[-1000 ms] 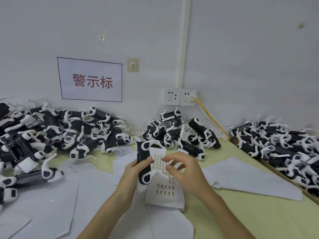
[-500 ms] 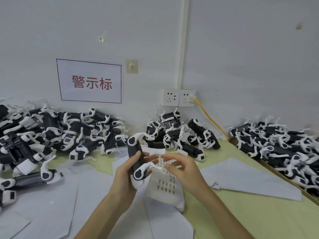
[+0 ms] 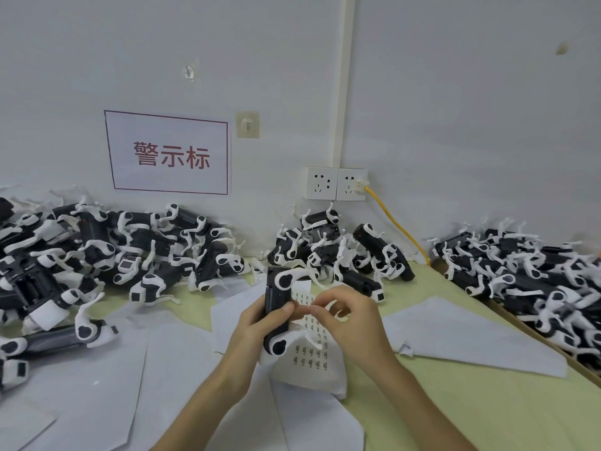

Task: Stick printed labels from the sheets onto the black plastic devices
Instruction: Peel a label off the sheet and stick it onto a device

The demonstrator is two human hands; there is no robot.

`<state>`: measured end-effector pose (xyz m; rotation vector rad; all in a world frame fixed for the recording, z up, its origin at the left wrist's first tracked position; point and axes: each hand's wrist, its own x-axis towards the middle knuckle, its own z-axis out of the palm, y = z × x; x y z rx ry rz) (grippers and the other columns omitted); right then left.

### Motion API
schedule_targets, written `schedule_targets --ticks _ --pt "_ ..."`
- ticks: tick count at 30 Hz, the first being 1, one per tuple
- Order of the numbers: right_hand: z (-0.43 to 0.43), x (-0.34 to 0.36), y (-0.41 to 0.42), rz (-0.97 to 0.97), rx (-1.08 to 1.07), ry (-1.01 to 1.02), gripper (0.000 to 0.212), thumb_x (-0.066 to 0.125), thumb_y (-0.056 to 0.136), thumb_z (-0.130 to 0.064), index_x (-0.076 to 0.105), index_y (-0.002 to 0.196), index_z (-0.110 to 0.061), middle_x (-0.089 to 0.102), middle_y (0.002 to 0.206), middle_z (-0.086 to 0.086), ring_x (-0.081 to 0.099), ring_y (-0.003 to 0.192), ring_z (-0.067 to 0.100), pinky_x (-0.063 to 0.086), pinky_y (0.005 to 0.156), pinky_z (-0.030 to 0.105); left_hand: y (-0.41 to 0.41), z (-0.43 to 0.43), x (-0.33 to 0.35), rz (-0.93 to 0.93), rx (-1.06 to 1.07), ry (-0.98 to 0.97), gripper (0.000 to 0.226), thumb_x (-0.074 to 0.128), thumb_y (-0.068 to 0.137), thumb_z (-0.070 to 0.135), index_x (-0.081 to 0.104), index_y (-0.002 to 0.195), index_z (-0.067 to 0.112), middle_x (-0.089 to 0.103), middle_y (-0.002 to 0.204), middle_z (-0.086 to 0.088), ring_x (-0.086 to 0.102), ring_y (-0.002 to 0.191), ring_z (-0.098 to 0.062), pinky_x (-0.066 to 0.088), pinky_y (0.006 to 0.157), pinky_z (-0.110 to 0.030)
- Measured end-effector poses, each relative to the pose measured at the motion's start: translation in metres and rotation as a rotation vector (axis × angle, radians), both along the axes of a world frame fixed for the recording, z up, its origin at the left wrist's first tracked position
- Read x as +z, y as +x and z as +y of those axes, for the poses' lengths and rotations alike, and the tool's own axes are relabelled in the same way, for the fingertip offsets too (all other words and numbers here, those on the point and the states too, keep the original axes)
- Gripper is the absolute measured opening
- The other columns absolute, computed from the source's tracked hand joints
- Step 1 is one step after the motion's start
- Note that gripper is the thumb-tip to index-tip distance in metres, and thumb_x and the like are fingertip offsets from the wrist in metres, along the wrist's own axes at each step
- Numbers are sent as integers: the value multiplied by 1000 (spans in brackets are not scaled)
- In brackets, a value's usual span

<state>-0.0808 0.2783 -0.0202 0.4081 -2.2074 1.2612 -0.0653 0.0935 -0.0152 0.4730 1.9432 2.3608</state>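
wall sign [image 3: 168, 153] reads "警示标" in red.

The person's left hand [image 3: 257, 323] and right hand [image 3: 351, 317] are bare. The left forearm [image 3: 208, 395] and right forearm [image 3: 419, 402] are bare as well, slender, uncovered all the way to the near edge.

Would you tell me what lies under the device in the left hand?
A label sheet with rows of small printed labels; the device, left hand and right hand hide part of it.
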Motion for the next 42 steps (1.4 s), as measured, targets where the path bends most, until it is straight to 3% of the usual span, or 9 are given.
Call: schedule_targets --ticks 3,11,17,20,25,30,35,38,42 --pt "0 -1 -1 -14 -21 19 21 79 86 -16 69 76 -33 68 87 -21 63 76 6 48 66 15 0 1 0 10 -6 -25 18 67 82 39 78 92 28 77 112 -9 72 108 -26 54 94 -37" --pt "-1 -4 -1 53 -53 90 19 74 91 -19 62 80 -28 65 84 -17 62 70 10 47 59 17 1 9 -9 59 -18 -93 31 72 80 39 76 104 19 75 105 -11 72 97 -19 57 81 -23" --pt "7 9 0 -125 80 -235 8 72 93 -15 71 88 -21 72 78 -4 66 66 11 51 64 19 -2 6 -10 44 39 -101 42 78 83 49 73 106 14 78 99 -1 74 93 -12 53 72 -16" --pt "7 14 4 -296 282 -352 4 72 92 -13 74 89 -14 72 80 -2 65 70 12 52 70 22 -5 6 -13 2 69 -99 50 69 81 55 69 113 17 77 106 -1 73 101 -15 56 82 -24" --pt "0 11 7 -386 312 -359 4 72 92 -16 75 91 -16 73 83 -5 68 78 11 54 76 25 -10 4 -17 -124 33 -100 46 73 88 40 63 128 21 76 114 2 71 109 -16 53 100 -36" --pt "-5 10 9 -394 306 -370 4 72 93 -16 74 89 -16 73 84 -7 72 85 13 54 76 24 -9 8 -21 -171 9 -145 40 70 94 32 59 132 27 75 116 6 71 108 -11 54 92 -31" --pt "-10 7 10 -402 253 -373 6 73 92 -17 76 87 -18 73 82 -8 65 76 4 52 68 16 -5 11 -21 -118 25 -175 36 69 95 32 58 128 31 74 116 12 70 100 1 52 78 -15" --pt "-13 6 10 -380 241 -380 8 72 93 -15 76 86 -16 74 82 -7 68 77 6 55 71 21 -3 14 -23 -99 43 -197 33 69 95 31 55 125 32 71 114 14 67 89 12 47 65 -4" --pt "-16 7 11 -351 217 -403 7 71 93 -13 75 87 -13 76 82 -4 72 78 11 60 75 28 -3 16 -25 -68 58 -260 32 68 96 32 52 124 33 67 116 15 63 87 18 45 66 -2"
